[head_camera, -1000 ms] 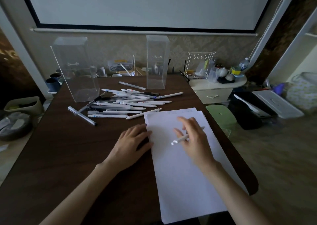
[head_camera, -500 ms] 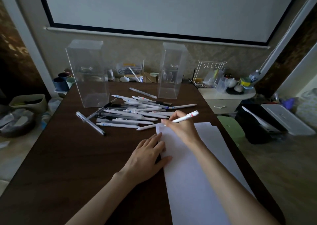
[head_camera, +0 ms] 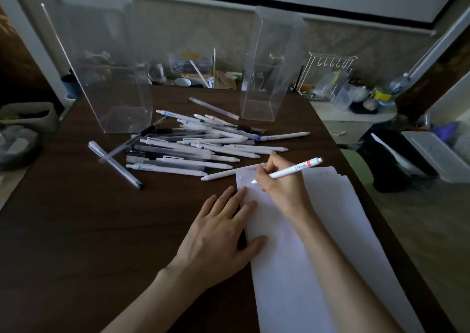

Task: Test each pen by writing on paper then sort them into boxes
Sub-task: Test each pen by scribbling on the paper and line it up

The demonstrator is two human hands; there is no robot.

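Note:
My right hand [head_camera: 279,185] grips a white pen with a red band [head_camera: 292,169], its tip touching the top left corner of the white paper stack [head_camera: 305,256]. My left hand [head_camera: 218,233] lies flat, fingers spread, pressing the paper's left edge. A pile of several white, grey and black pens [head_camera: 193,144] lies on the dark wooden table [head_camera: 76,231] beyond the paper. Two tall clear boxes stand behind the pile: a wide one [head_camera: 101,65] at the left and a narrow one [head_camera: 269,65] at the right.
A single grey pen [head_camera: 114,164] lies apart at the left of the pile. Clutter sits behind the table's far edge. A white side table with a wire rack [head_camera: 328,78] and a green stool [head_camera: 356,165] stand to the right.
My right hand picked the pen up from the paper into a writing grip and brought its tip to the paper's top left corner. The head camera moved closer and tilted down.

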